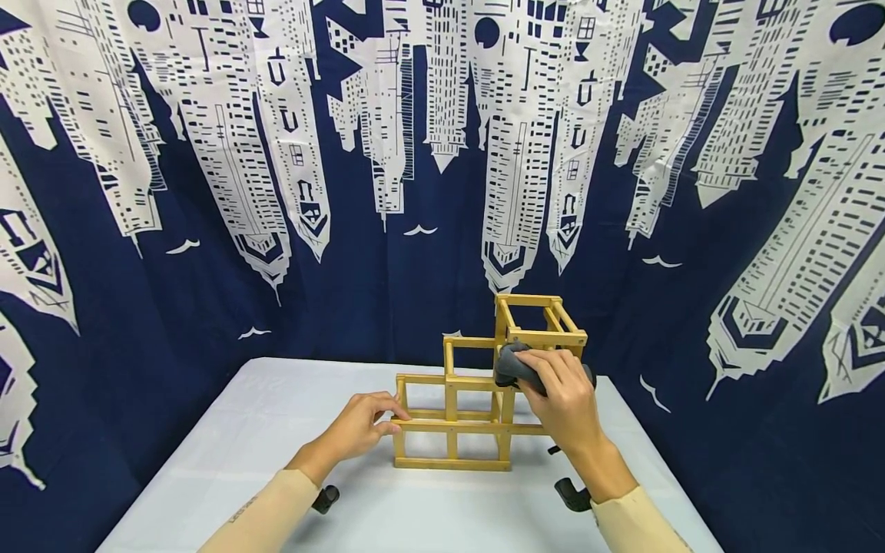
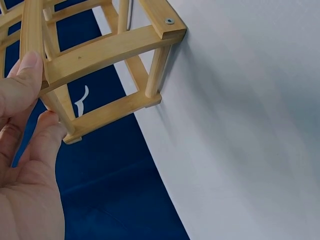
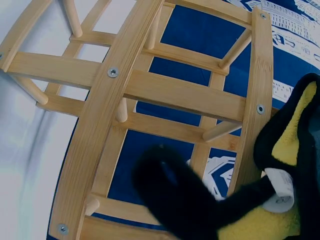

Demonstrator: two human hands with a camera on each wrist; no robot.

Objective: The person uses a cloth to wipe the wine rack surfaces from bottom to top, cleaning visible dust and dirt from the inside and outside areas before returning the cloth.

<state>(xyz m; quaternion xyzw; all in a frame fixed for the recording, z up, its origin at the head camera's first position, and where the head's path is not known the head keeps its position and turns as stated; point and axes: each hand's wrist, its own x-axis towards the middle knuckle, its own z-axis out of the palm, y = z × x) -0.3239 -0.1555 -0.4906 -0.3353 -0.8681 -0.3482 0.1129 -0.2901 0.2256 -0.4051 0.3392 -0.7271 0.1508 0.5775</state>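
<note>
A stepped wooden rack (image 1: 452,464) of light slats and round dowels stands on the white table, rising to the right. My left hand (image 1: 356,426) grips its lower left end; in the left wrist view the thumb (image 2: 30,70) lies over a slat and the fingers bend in below it. My right hand (image 1: 565,395) holds a bunched grey cloth (image 1: 510,365) against the tall section, just under its top frame. Seen from the right wrist, this cloth has a yellow fleecy side (image 3: 260,227), black edging and a white tag (image 3: 279,190).
The white-covered table (image 1: 276,415) ends just behind the rack. A navy curtain (image 1: 415,292) with white city buildings hangs beyond it and along both sides. Small dark devices (image 1: 572,495) sit beside both wrists.
</note>
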